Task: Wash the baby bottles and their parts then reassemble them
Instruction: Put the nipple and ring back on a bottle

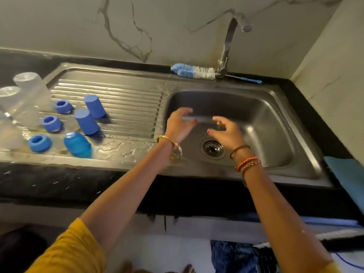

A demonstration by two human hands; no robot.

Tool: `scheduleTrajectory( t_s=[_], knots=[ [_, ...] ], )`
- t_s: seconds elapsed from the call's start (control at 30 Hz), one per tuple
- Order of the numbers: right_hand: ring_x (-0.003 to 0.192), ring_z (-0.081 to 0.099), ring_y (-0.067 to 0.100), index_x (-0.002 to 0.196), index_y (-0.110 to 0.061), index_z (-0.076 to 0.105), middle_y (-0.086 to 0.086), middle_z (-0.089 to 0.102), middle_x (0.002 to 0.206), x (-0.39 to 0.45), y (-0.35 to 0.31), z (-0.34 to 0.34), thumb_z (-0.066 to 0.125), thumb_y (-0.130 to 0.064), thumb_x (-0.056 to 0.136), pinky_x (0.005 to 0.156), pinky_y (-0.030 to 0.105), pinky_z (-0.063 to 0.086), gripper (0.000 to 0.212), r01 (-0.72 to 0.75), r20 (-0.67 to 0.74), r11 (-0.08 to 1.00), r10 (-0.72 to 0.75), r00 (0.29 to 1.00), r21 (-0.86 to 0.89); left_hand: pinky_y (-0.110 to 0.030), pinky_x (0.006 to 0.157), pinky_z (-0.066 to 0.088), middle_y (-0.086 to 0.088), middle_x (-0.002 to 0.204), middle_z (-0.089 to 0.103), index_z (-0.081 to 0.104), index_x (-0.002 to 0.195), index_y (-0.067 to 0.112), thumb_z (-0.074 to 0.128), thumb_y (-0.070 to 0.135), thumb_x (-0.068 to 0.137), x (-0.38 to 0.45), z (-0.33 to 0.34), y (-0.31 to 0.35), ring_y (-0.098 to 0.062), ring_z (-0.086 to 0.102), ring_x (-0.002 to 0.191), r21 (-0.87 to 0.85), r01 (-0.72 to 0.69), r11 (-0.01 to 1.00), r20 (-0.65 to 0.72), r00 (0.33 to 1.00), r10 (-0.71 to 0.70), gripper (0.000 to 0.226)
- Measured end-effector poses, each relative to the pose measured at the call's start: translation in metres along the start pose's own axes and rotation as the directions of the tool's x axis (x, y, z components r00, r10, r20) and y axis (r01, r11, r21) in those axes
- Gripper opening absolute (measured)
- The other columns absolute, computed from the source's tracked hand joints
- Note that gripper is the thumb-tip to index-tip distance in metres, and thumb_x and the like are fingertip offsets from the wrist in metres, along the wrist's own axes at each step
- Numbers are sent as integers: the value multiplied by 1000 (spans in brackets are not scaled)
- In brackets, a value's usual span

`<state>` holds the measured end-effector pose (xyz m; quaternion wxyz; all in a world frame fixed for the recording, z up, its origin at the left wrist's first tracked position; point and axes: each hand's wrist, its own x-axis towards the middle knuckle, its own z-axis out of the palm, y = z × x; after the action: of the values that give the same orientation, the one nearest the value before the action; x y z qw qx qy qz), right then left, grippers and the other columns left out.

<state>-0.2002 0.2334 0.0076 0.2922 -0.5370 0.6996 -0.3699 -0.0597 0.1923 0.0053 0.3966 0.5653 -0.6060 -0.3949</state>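
Observation:
Three clear baby bottles (29,87) stand upside down at the left end of the drainboard (126,99). Beside them lie three blue screw rings (51,123) and three blue caps (86,122). My left hand (178,124) and my right hand (224,131) hover over the sink basin (271,134), fingers spread and loosely bent, a short gap between them. A faint blurred streak runs between the fingertips; I cannot tell what it is. Neither hand plainly holds anything.
A blue and white bottle brush (193,70) lies on the sink's back rim by the tap (226,42), which shows no running water. The drain (212,147) is below my hands. The drainboard is wet. A blue cloth (346,174) hangs at the right counter edge.

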Motion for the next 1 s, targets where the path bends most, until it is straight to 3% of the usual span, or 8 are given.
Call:
scheduleTrajectory(
  t_s=[0.17, 0.3, 0.4, 0.5, 0.63, 0.77, 0.9, 1.0],
  knots=[
    [67, 55, 5, 96, -18, 57, -5, 57, 79, -33, -99, 59, 57, -10, 89, 52, 15, 46, 11, -63, 99, 879, 18, 995, 472, -24, 82, 45, 1, 103, 59, 62, 108, 9, 61, 7, 84, -4, -99, 3, -13, 55, 94, -123, -145, 982, -297, 949, 102, 24],
    [47, 59, 3, 79, -17, 57, -6, 62, 59, -47, -175, 137, 51, -15, 93, 45, 14, 48, 15, -363, 387, 585, 90, 918, 725, -27, 72, 45, 6, 93, 57, 64, 103, 10, 60, 13, 79, -12, -211, -21, -12, 53, 83, -29, -290, 957, -420, 872, 252, 25],
    [47, 60, 4, 79, -13, 58, -1, 63, 61, -60, -217, 189, 49, -12, 93, 48, 15, 51, 17, -440, 506, 531, 24, 862, 725, -28, 76, 46, 10, 92, 54, 66, 102, 10, 57, 16, 80, -17, -287, -36, -13, 55, 88, 159, -301, 940, -511, 790, 339, 24],
    [55, 61, 9, 80, -12, 58, 3, 61, 67, -71, -246, 237, 48, -6, 93, 51, 17, 53, 17, -395, 528, 622, -35, 848, 676, -35, 92, 44, -3, 104, 61, 67, 105, 11, 56, 22, 86, -14, -355, -67, -27, 56, 104, 376, -90, 922, -525, 799, 292, 24],
    [73, 55, 15, 83, -14, 57, 3, 56, 77, -74, -263, 297, 55, -5, 89, 62, 22, 53, 11, -218, 469, 831, -58, 881, 511, -38, 97, 42, -18, 113, 61, 60, 111, 2, 51, 32, 92, -17, -403, -112, -31, 54, 111, 345, 162, 924, -527, 848, 48, 37],
    [104, 58, 27, 118, -3, 58, 14, 61, 109, -76, -264, 334, 59, -9, 85, 95, 42, 48, 34, -76, 384, 941, -60, 921, 330, -36, 90, 45, -16, 117, 57, 52, 117, 2, 41, 42, 96, -27, -408, -130, -29, 54, 106, 274, 311, 910, -471, 868, -155, 47],
    [110, 57, 28, 123, -3, 54, 17, 60, 118, -81, -261, 352, 61, -8, 84, 96, 45, 47, 40, -80, 414, 950, -56, 908, 303, -30, 65, 53, -12, 101, 57, 54, 116, 4, 43, 42, 95, -31, -407, -135, -16, 56, 74, -13, 326, 945, -349, 884, -310, 44],
    [108, 57, 27, 120, -2, 55, 16, 61, 117, -89, -262, 354, 65, -7, 82, 94, 43, 49, 39, -58, 396, 939, -86, 914, 338, -18, 54, 54, -11, 96, 60, 58, 110, 3, 51, 36, 93, -37, -408, -137, -9, 56, 67, -53, 275, 960, -327, 904, -277, 38]
  ],
)
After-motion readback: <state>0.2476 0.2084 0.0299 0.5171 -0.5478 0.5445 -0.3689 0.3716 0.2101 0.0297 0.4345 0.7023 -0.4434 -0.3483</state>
